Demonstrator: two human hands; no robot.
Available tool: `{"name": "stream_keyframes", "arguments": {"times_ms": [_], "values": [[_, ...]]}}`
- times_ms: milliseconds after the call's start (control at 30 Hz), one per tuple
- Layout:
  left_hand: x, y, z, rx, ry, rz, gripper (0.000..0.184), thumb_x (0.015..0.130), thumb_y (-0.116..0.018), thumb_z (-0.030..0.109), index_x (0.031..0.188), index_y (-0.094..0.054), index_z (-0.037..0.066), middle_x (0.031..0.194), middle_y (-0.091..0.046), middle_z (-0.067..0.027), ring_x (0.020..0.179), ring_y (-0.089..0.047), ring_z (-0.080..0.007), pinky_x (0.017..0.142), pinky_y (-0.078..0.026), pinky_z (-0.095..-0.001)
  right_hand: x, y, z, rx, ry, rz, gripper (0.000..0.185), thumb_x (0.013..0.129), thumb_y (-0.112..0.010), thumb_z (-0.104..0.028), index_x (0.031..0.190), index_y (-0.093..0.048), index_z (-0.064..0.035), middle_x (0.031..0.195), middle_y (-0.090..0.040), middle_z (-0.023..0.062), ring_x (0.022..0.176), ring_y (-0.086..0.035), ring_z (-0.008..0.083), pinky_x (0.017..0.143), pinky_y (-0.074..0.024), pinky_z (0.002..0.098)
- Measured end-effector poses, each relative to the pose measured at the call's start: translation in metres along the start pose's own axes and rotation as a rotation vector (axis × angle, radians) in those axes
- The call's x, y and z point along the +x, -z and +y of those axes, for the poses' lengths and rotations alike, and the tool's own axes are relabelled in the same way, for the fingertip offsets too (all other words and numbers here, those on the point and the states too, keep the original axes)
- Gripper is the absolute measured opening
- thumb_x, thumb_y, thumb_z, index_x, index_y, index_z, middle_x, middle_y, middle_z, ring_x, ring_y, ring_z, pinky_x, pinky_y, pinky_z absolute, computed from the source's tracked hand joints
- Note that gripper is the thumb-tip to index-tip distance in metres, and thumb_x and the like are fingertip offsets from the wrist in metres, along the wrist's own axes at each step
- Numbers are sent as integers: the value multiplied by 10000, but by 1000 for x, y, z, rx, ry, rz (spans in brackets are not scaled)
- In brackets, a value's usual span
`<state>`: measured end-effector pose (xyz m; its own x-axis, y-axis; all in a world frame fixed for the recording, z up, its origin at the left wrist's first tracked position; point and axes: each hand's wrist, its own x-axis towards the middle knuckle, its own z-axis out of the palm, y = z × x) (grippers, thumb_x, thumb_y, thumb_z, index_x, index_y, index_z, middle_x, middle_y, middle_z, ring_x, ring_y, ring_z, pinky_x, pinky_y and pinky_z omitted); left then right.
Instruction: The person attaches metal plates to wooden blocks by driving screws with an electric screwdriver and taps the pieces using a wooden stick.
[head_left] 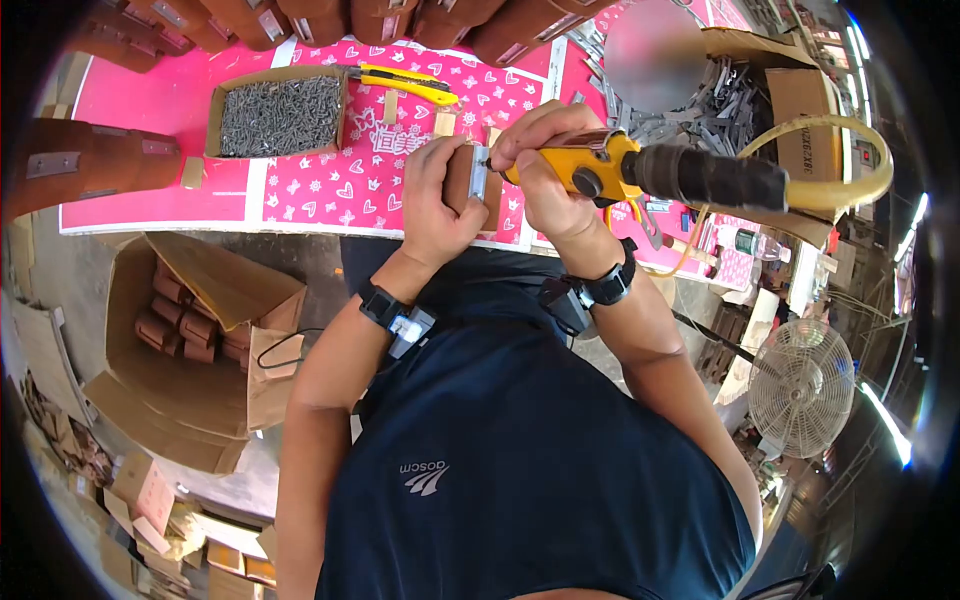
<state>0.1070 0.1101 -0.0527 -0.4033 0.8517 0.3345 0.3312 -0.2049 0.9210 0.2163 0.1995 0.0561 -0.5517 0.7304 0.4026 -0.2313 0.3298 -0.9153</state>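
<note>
My left hand (436, 200) is closed round a small brown wooden block (459, 178) with a metal plate (479, 172) on its right side, above the pink patterned table (330, 195). In my right hand (550, 170) is a yellow power driver (585, 168), lying sideways, its tip close to the metal plate. My fingers partly hide the tip, so contact cannot be made out. A box of screws (280, 116) rests on the table at the upper left, and beside it lies a yellow cutter knife (408, 84).
Brown wooden pieces (90, 165) line the table's back and left. Metal parts (715, 110) lie at the upper right by a cardboard box (802, 120). A yellow hose (878, 170) loops from the driver. An open carton (120, 310) stands lower left, a fan (800, 388) right.
</note>
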Motion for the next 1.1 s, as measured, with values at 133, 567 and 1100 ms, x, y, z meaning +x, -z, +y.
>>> {"name": "stream_keyframes", "arguments": {"times_ms": [133, 567, 1100], "values": [[-1, 0, 0, -8, 2, 18, 666, 665, -651, 139, 1314, -564, 20, 1248, -574, -209, 1163, -547, -404, 1029, -465, -476, 0, -4, -2, -71, 18, -21, 230, 853, -484, 119, 1026, -467, -30, 896, -602, 146, 775, -649, 217, 767, -589, 390], [1, 4, -3, -14, -13, -5, 754, 836, -782, 491, 1365, -539, 11, 1292, -566, -209, 1186, -556, -385, 1011, -462, -453, -22, -15, -19, -224, 180, -63, 240, 903, -681, -43, 1055, -496, -41, 936, -653, 168, 831, -684, 286, 780, -575, 413], [5, 4, -5, -60, -35, 39, 662, 681, -668, 153, 1300, -537, -41, 1227, -568, -246, 1111, -560, -439, 988, -465, -519, -14, -10, -15, -164, 47, 22, 276, 972, -673, -220, 1039, -466, -50, 920, -637, 158, 824, -662, 271, 787, -573, 421]]}}
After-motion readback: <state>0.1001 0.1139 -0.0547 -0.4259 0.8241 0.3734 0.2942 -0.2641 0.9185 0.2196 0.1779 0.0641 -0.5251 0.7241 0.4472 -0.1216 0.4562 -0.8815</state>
